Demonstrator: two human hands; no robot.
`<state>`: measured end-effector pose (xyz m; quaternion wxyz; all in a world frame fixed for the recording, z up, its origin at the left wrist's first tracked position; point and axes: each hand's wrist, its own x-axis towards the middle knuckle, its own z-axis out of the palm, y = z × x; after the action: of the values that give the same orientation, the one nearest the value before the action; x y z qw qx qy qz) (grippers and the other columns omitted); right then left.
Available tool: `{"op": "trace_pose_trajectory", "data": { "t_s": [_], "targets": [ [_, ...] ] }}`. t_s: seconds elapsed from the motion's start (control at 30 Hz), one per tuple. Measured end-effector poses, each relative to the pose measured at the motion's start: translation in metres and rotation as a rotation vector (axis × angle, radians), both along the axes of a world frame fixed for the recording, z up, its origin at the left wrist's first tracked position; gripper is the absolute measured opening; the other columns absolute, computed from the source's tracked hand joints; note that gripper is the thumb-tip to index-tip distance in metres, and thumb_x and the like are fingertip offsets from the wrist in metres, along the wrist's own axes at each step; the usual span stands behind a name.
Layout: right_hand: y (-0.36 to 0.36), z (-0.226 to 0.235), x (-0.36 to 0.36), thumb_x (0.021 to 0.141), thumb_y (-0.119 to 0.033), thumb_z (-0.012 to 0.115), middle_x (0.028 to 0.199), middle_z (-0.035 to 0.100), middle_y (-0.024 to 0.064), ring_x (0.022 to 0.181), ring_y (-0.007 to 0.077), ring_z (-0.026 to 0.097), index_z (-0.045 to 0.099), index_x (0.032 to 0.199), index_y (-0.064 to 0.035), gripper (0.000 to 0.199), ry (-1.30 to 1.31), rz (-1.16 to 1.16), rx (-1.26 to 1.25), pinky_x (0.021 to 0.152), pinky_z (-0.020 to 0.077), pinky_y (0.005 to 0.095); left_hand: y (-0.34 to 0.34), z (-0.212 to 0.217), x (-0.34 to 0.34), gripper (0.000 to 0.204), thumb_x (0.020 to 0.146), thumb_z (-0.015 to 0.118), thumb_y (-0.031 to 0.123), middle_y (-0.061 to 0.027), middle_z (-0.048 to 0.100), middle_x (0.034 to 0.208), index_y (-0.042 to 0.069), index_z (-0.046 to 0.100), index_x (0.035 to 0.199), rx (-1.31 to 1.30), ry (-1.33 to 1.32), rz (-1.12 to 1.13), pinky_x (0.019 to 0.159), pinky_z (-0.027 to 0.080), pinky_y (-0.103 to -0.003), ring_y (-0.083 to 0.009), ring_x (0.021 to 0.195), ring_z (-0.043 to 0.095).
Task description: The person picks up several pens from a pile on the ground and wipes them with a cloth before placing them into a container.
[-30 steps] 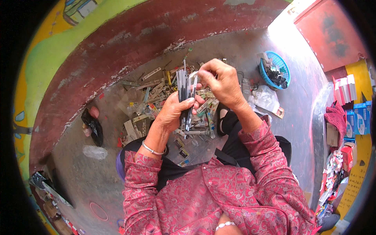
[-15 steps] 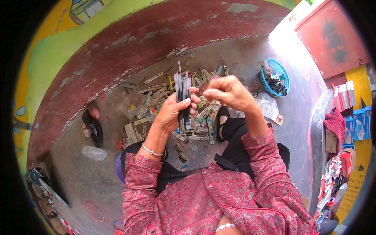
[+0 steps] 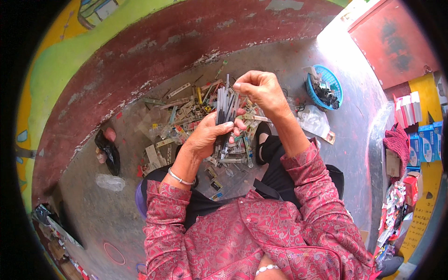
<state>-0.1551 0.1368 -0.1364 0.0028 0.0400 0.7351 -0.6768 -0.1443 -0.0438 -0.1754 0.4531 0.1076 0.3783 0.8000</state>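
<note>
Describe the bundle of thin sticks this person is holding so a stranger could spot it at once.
Find the pile of scattered scraps near the picture's centre. Over it, the left hand grips the bundle of thin sticks. Unlike the loose scraps beneath, these are gathered side by side, pale toward the upper ends and dark lower down.

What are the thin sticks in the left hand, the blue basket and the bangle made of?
Sticks: probably smooth plastic, as their pale ends look translucent. Basket: likely plastic, evenly coloured, with an open lattice. Bangle: perhaps polished metal, given its silvery shine.
</note>
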Motion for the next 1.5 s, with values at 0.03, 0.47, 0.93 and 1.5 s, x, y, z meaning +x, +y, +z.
{"op": "trace_pose_trajectory", "data": {
  "t_s": [0.03, 0.47, 0.93, 1.5],
  "targets": [
    [0.002, 0.002, 0.0, 0.075, -0.011, 0.064, 0.065, 0.058, 0.0005, 0.049, 0.0039, 0.045, 0.061, 0.077, -0.0003, 0.011, -0.048, -0.028, -0.043, 0.044, 0.0344, 0.0168, -0.001, 0.001, 0.0, 0.051, 0.079, 0.062, 0.014, -0.0075, 0.058, 0.089, -0.006, 0.039, 0.121, 0.02, -0.035, 0.002, 0.058, 0.047, -0.019, -0.009, 0.073, 0.054],
    [0.005, 0.025, 0.025, 0.079, -0.001, 0.058, 0.077, 0.059, 0.0045, 0.06, 0.0094, 0.053, 0.055, 0.084, -0.0009, 0.006, 0.786, -0.477, 0.279, 0.054, 0.043, 0.0198, -0.002, -0.001, -0.005, 0.049, 0.077, 0.061, 0.008, -0.0084, 0.059, 0.09, -0.004, 0.041, 0.12, 0.04, -0.144, 0.12, 0.059, 0.049, -0.022, -0.0119, 0.075, 0.057],
    [-0.044, -0.005, 0.058, 0.063, -0.01, 0.061, 0.091, 0.059, 0.009, 0.067, 0.014, 0.06, 0.059, 0.086, -0.0031, 0.024, 1.127, 0.301, 1.05, 0.051, 0.0453, 0.0242, -0.015, -0.017, -0.013, 0.041, 0.078, 0.048, 0.006, -0.0129, 0.058, 0.096, -0.005, 0.042, 0.116, 0.328, -0.332, 0.275, 0.077, 0.048, -0.028, -0.0186, 0.083, 0.056],
    [-0.012, 0.005, 0.008, 0.077, -0.022, 0.065, 0.066, 0.056, 0.0007, 0.062, 0.0059, 0.051, 0.062, 0.081, 0.0022, 0.025, 0.151, 0.009, 0.249, 0.053, 0.0412, 0.0224, -0.005, 0.01, 0.004, 0.045, 0.082, 0.058, 0.015, -0.0101, 0.061, 0.092, -0.005, 0.043, 0.119, -0.054, 0.082, -0.024, 0.061, 0.046, -0.02, -0.0087, 0.071, 0.056]
  ]
}}
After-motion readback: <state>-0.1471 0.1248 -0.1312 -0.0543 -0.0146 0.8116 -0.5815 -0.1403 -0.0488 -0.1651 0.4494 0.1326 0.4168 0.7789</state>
